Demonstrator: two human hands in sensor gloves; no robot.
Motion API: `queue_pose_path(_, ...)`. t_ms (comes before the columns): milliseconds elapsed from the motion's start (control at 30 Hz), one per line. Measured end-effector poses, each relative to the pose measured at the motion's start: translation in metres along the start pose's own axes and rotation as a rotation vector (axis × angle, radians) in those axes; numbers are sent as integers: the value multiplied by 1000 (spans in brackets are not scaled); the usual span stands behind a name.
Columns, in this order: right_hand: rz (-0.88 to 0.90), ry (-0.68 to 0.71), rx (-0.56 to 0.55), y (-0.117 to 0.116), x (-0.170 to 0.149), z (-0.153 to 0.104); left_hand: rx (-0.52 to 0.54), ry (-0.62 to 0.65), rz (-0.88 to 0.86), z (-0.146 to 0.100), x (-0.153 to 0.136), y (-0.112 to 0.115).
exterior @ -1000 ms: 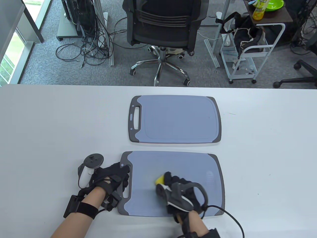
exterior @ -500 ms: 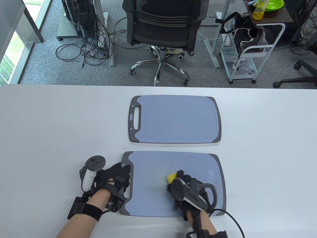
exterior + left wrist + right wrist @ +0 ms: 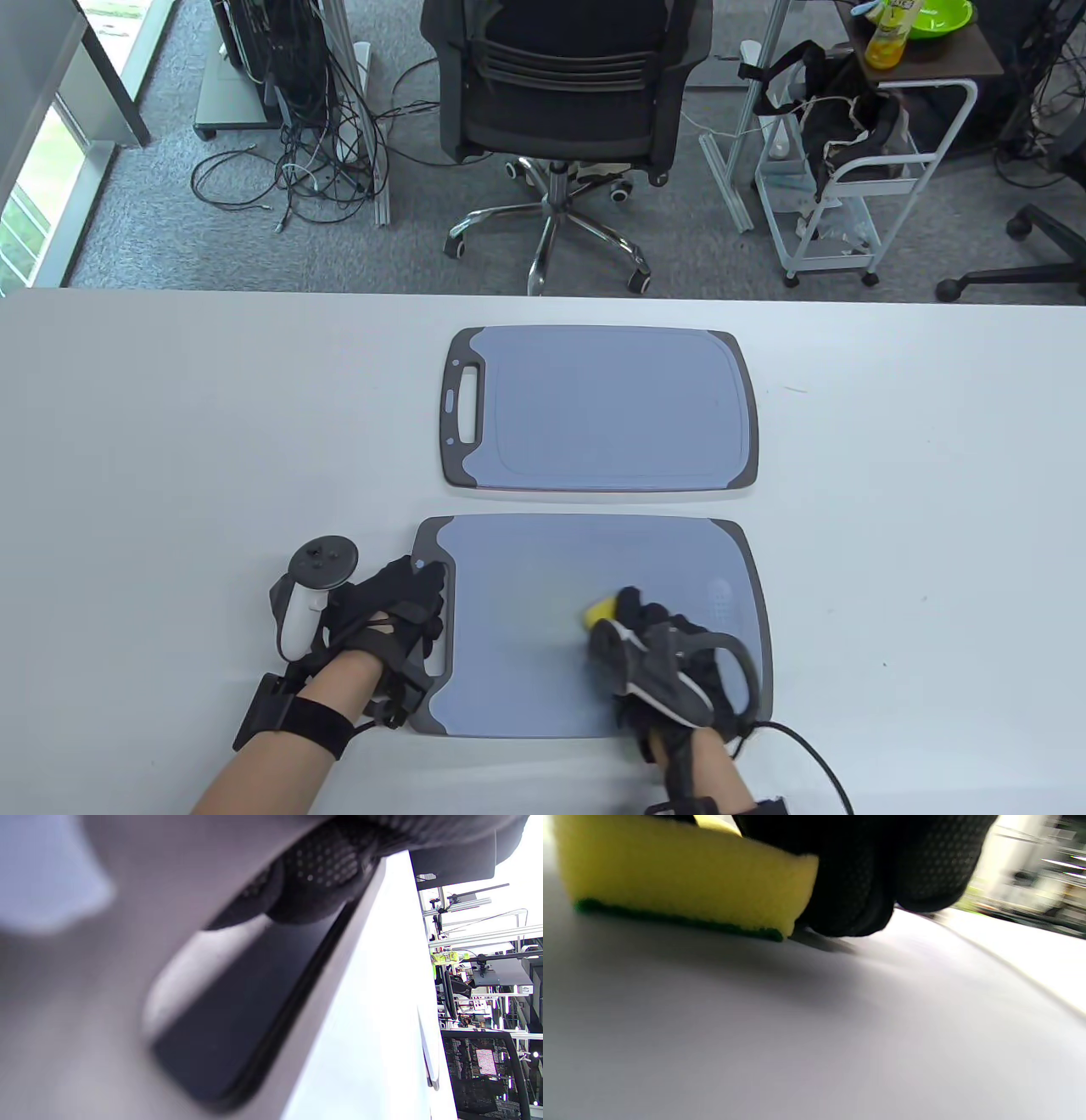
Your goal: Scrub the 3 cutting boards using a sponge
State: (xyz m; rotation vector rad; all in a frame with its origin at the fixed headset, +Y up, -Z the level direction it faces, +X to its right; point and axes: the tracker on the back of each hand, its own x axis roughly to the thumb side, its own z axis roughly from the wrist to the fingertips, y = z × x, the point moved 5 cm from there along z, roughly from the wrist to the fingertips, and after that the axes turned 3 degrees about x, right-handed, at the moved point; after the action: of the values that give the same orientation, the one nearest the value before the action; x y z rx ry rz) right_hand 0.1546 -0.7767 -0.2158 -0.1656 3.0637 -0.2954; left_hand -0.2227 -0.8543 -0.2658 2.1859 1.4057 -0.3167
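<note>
Rightward across the near cutting board [image 3: 543,628] the sponge [image 3: 601,609] is travelling: a second ago it was sitting near the board's middle, and now it is lying right of centre, closer to the dotted patch by the right end.

Starting at the left, the left hand [image 3: 386,615] is barely shifting; its fingers [image 3: 424,586] are lying over the dark handle end of the near board, by the handle slot, pinning it to the white bench [image 3: 170,441]. In the left wrist view a gloved fingertip [image 3: 322,870] is pressing on the board's dark rim, though whether the fingers are curling into the slot cannot be told.

Moving right, the right hand [image 3: 670,654] is gripping the sponge, with the fingers [image 3: 882,874] clenched round its yellow body. The right wrist view shows the green scouring face lying flat on the board's blue surface.

Beyond these, the far cutting board [image 3: 598,409] is lying alone on the bench, apart from both hands; only two boards are showing, so the third cannot be placed.

Judging from this, the person is working through a sideways scrubbing stroke on the near board, and its right end probably needs covering next. The far board looks yet to be scrubbed or already finished; nothing here settles which.
</note>
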Motion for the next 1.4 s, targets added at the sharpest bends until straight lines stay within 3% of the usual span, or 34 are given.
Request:
queue_pose_path(100,139,-199,42,-16,-72,-5,7,0,5,0,0,2)
queue_pose_path(200,115,-187,10,-13,-67,-4,3,-3,1,1,2,4)
queue_pose_path(300,60,52,-20,0,3,0,-10,-18,-12,3,0,3)
queue_pose_path(400,70,331,-49,17,108,-14,-46,-22,-34,5,-1,3)
queue_pose_path(467,-28,507,-80,26,180,-36,-56,-21,-38,6,-1,3)
queue_pose_path(533,-81,628,-119,31,218,-52,-69,-20,-37,7,-1,3)
queue_pose_path(600,-98,625,-127,32,228,-54,-77,-21,-44,7,-1,3)
queue_pose_path(667,-58,580,-88,31,208,-44,-76,-21,-42,6,0,4)
queue_pose_path(767,-64,391,-61,22,141,-23,-74,-21,-40,7,-1,3)
queue_pose_path(900,18,30,-16,-2,1,-7,-65,-19,-32,7,-1,3)
queue_pose_path(967,47,-125,29,-12,-51,-6,-73,-21,-37,8,-1,3)
queue_pose_path(1000,63,-175,53,-15,-70,-7,-74,-21,-38,8,-1,3)
queue_pose_path(1067,85,-200,53,-16,-76,-7,-75,-21,-37,8,-1,3)
queue_pose_path(1133,34,-99,13,-10,-48,-4,-75,-21,-37,8,-1,3)
queue_pose_path(1233,38,130,-25,6,29,-2,-72,-20,-34,8,-1,3)
queue_pose_path(1300,70,317,-33,17,96,-10,-73,-19,-33,8,-1,3)
queue_pose_path(1400,-50,537,-64,27,187,-35,-78,-20,-38,8,-1,3)
